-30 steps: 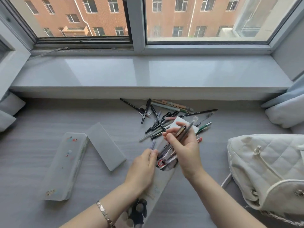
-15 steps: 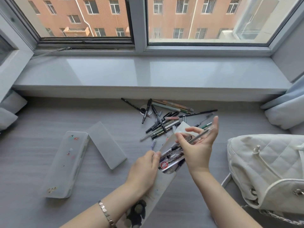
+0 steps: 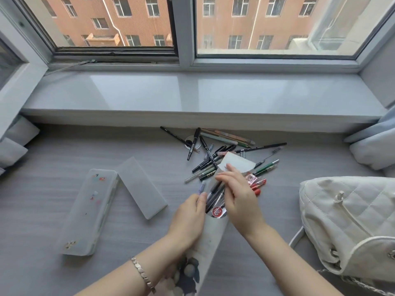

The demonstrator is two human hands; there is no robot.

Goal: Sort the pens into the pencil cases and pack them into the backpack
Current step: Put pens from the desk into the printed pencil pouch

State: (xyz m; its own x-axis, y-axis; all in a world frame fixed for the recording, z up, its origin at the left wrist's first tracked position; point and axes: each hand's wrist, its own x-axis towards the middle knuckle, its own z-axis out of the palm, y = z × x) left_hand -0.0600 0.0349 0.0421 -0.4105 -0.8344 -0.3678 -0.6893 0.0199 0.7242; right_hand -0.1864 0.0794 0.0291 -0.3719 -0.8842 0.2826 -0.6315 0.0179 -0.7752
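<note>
A soft white pencil case (image 3: 210, 240) with a dark flower print lies in front of me, its flap (image 3: 237, 164) folded open away from me. My left hand (image 3: 188, 218) grips the left edge of its mouth. My right hand (image 3: 241, 199) is curled over a bundle of pens (image 3: 213, 195) that sticks out of the mouth. A loose pile of pens (image 3: 210, 154) lies beyond the case, with red pens (image 3: 259, 183) to the right of my fingers. The white quilted backpack (image 3: 350, 221) lies at the right.
A translucent hard pencil case (image 3: 89, 212) with stickers lies at the left, and its flat lid (image 3: 141, 186) lies beside it. A grey windowsill (image 3: 192, 95) runs along the back. Cushions sit at the far left (image 3: 12, 146) and far right (image 3: 374, 150).
My right hand has come down from holding pens above the case and now pushes them into its mouth. The left hand has kept its grip on the case.
</note>
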